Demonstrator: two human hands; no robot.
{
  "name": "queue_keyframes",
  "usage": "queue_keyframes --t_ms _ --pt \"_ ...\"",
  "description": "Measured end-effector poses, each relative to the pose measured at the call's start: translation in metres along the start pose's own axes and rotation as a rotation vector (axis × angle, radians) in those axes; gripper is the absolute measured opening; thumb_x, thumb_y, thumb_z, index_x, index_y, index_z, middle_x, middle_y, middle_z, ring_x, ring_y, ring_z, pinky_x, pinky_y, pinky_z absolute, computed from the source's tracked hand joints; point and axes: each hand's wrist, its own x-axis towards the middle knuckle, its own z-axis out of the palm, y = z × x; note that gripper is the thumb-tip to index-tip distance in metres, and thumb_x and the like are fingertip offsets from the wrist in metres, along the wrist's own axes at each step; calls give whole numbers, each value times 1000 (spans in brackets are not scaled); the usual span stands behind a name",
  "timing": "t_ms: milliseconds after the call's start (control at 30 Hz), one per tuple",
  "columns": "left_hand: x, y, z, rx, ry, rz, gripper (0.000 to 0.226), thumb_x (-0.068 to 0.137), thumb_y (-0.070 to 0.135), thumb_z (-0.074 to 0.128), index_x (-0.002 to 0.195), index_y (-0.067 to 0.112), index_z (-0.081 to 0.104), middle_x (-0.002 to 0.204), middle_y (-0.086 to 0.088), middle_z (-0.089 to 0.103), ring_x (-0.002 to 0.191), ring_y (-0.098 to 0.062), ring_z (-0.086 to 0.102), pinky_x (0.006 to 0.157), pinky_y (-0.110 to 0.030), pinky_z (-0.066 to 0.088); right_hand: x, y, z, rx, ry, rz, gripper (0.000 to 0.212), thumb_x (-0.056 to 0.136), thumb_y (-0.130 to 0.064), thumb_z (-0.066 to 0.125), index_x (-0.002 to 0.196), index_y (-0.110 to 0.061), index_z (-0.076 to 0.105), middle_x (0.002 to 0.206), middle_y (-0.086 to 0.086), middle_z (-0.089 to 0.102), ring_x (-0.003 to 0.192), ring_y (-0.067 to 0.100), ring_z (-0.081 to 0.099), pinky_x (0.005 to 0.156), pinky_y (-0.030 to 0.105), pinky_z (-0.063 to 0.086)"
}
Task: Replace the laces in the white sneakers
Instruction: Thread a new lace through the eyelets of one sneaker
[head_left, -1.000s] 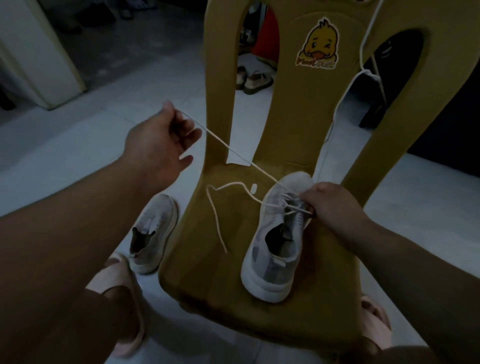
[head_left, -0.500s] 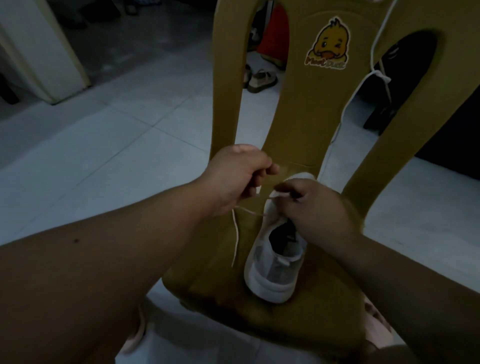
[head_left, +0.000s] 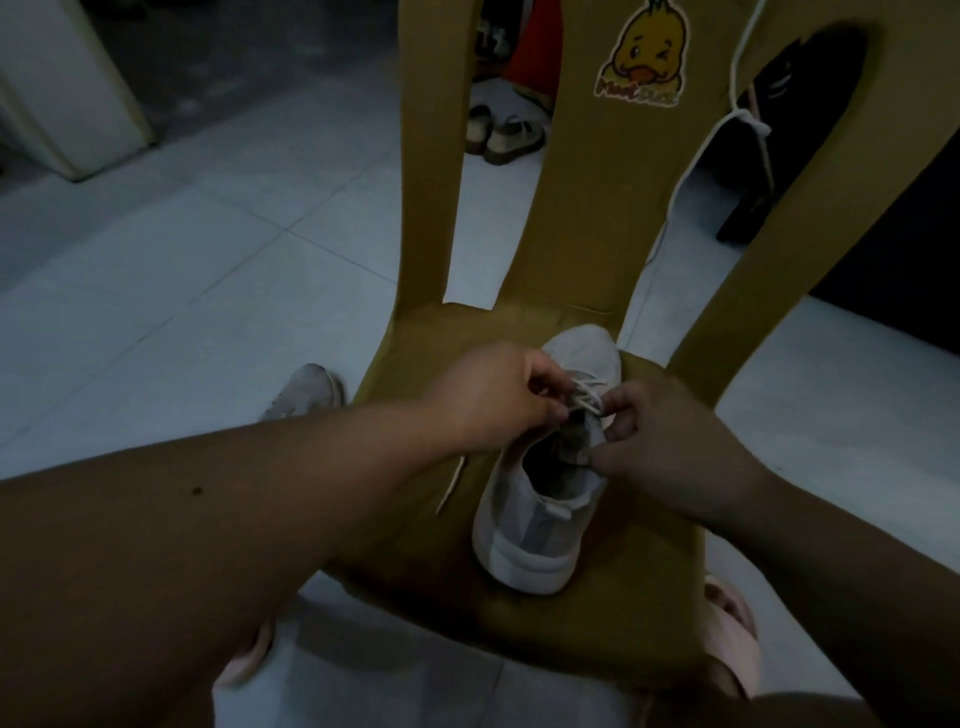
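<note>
We are looking down at a pale tiled floor (head_left: 208, 270), where a mustard plastic chair (head_left: 571, 234) is standing with its back away from us and its seat facing us. A white sneaker (head_left: 524, 535) is sitting on the seat, heel toward us and toe pointing at the chair back. A second sneaker (head_left: 309, 389) is lying on the floor just left of the seat, mostly hidden behind our left forearm.

Our left hand (head_left: 488, 400) is reaching in over the left side of the sneaker, its fingers curled and pinching the lace (head_left: 589, 395) at the eyelets. Our right hand (head_left: 670, 436) is coming in from the right, its fingers and thumb curled on the sneaker's right eyelet edge and gripping it beside the lace crossings. One loose end of the lace is trailing down the seat left of the sneaker.

A pink slipper (head_left: 732, 623) is showing past the seat's near right corner. A pair of sandals (head_left: 504, 135) is sitting on the floor behind the chair, seen through the gap in its back. A spare lace (head_left: 691, 171) is hanging down the right of the chair back, and a duck sticker (head_left: 644, 57) is showing on the middle slat
</note>
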Motion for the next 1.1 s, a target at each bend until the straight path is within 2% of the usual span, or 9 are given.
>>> queue_keyframes --t_ms 133,267,433,600,700,767,867,967,1100 --pt "1 -3 1 -69 78 -17 32 96 22 52 128 28 52 98 12 63 79 1 60 60 -15 45 -7 0 -3 10 17 14 32 82 -16 67 111 -24 56 68 -7 61 53 5 56 43 19 40" --pt "2 -5 2 -25 90 -21 48 95 22 54 141 27 39 100 7 65 82 -4 61 62 -20 46 -13 -1 3 15 96 34 29 85 -19 65 112 -27 57 73 -8 68 65 4 64 57 22 50" --pt "0 0 6 -4 68 6 19 95 33 52 101 23 67 81 6 65 71 -7 59 60 -22 46 -11 -4 9 -40 130 66 16 87 -35 65 99 -25 63 86 -7 68 69 6 62 52 16 44" --pt "0 6 12 -46 80 74 13 92 37 56 88 30 66 85 7 66 79 -10 63 68 -29 53 -5 6 7 63 113 75 16 90 -22 60 75 -20 64 62 -4 59 48 3 51 36 9 32" --pt "-1 6 16 -13 87 130 12 91 35 57 79 37 58 77 17 59 70 3 56 57 -8 43 -5 12 5 455 53 207 7 88 -19 64 83 -18 68 76 2 69 63 10 62 51 17 44" --pt "-3 7 17 -60 111 180 16 93 32 54 78 38 54 75 19 55 68 8 53 55 -4 39 -6 15 6 721 -21 274 12 89 -14 62 96 -14 71 88 6 72 74 12 68 62 26 52" --pt "-7 11 20 -116 1 253 16 95 28 50 81 36 53 81 14 58 78 2 57 69 -20 50 -3 23 8 931 -89 350 20 91 -10 56 106 -8 68 104 11 71 101 26 66 91 43 52" --pt "-10 14 22 -8 -101 305 11 96 26 48 89 28 56 85 10 59 83 -7 57 76 -35 52 -1 27 9 969 -96 393 23 94 -7 49 105 -5 69 108 18 68 108 33 62 98 49 48" --pt "-1 10 27 180 -15 280 15 98 28 43 87 26 53 86 5 61 82 -9 56 72 -34 50 -2 26 11 1032 -127 384 25 95 -10 49 114 -4 64 111 15 68 110 30 62 100 47 46"
